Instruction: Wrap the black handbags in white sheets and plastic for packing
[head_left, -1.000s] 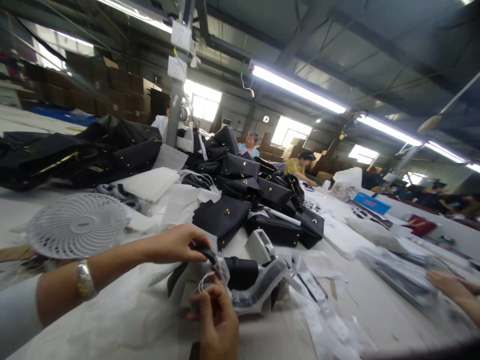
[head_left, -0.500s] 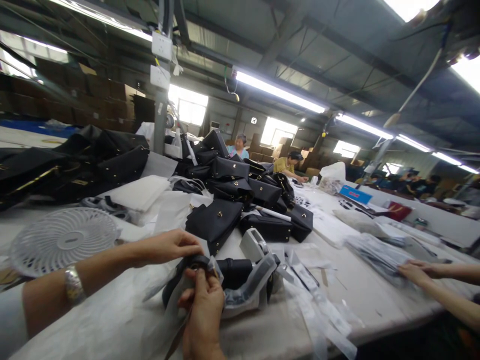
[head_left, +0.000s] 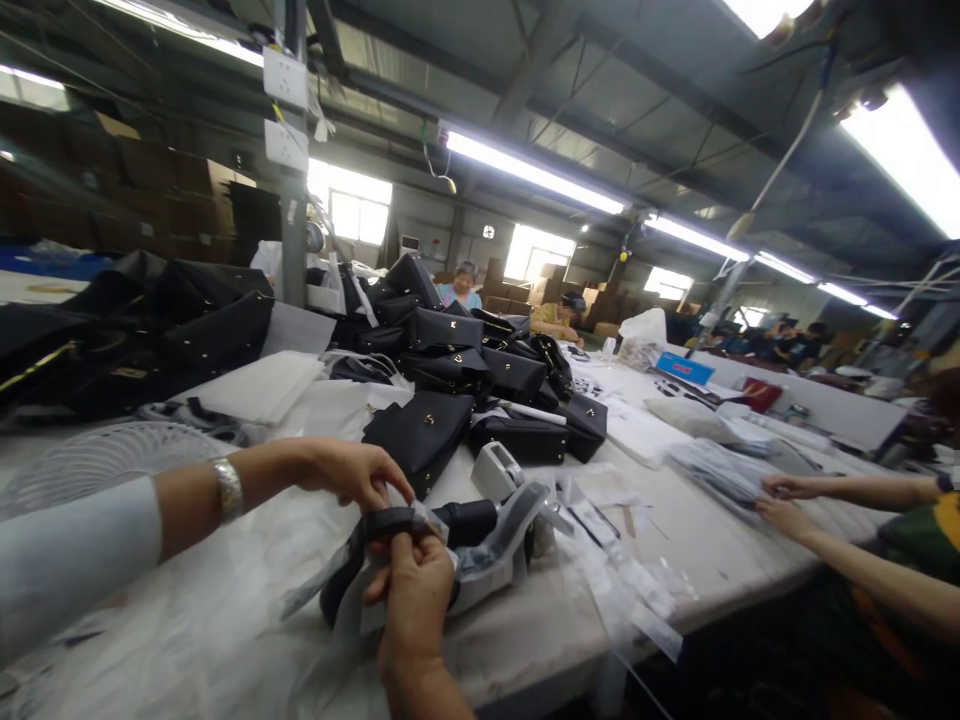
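Note:
A black bag strap [head_left: 386, 522] curves up between my hands, with clear plastic film [head_left: 429, 522] around part of it. My right hand [head_left: 420, 590] is closed on the strap from below, thumb up. From above, my left hand [head_left: 356, 472] reaches over, its fingers bent and closed on the film at the strap; the exact fingertip contact is partly hidden. More of the black strap, partly wrapped in translucent plastic, lies just right of my hands. Behind it stands a grey tape dispenser [head_left: 496, 470].
Black handbags [head_left: 424, 435] are piled beyond my hands. A white fan [head_left: 112, 465] lies at left beside white sheets [head_left: 255, 390]. Plastic strips [head_left: 622, 590] hang over the table's front edge. At right, a co-worker's hands [head_left: 784, 505] rest on a stack of plastic-wrapped items [head_left: 712, 470].
My left hand's fingers have bent further down over the strap onto the film. My right hand keeps its hold. The view has swung slightly right, showing more of the co-worker.

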